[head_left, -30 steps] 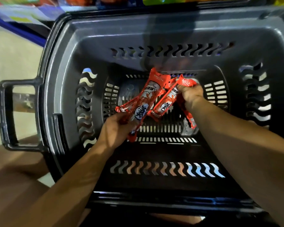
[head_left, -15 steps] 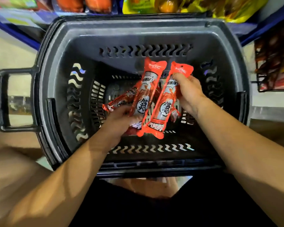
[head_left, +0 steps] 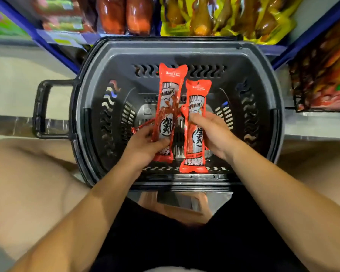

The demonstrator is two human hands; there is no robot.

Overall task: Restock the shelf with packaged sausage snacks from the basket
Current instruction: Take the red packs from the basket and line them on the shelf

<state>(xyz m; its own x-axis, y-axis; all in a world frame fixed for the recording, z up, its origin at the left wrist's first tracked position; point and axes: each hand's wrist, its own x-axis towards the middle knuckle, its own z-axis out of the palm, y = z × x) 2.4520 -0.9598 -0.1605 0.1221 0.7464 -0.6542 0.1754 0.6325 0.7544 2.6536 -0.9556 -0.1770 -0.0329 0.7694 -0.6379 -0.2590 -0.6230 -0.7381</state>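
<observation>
A dark grey plastic basket [head_left: 263,91] fills the middle of the head view, its slotted walls and floor showing and a loop handle [head_left: 41,108] sticking out from its left side. Beyond the basket's far rim runs a blue-edged shelf [head_left: 53,50] stocked with red sausage packs [head_left: 124,14] and yellow bags of poultry pieces [head_left: 224,16]; off the basket's right side a wire rack [head_left: 322,75] holds more red-orange packets. The person's two bare forearms reach in over the basket's near rim. The left hand [head_left: 145,146] has its fingers and thumb curled round the lower part of a long red-and-silver sausage snack pack [head_left: 170,99], which stands nearly upright above the basket's middle with its top near the far wall. A second red pack [head_left: 143,125] pokes out leftward from behind the same hand; whether the hand holds it cannot be told. The right hand [head_left: 212,134] wraps its fingers round the middle of another sausage snack pack [head_left: 196,95], held just beside the first, its lower end over the basket's near edge.
</observation>
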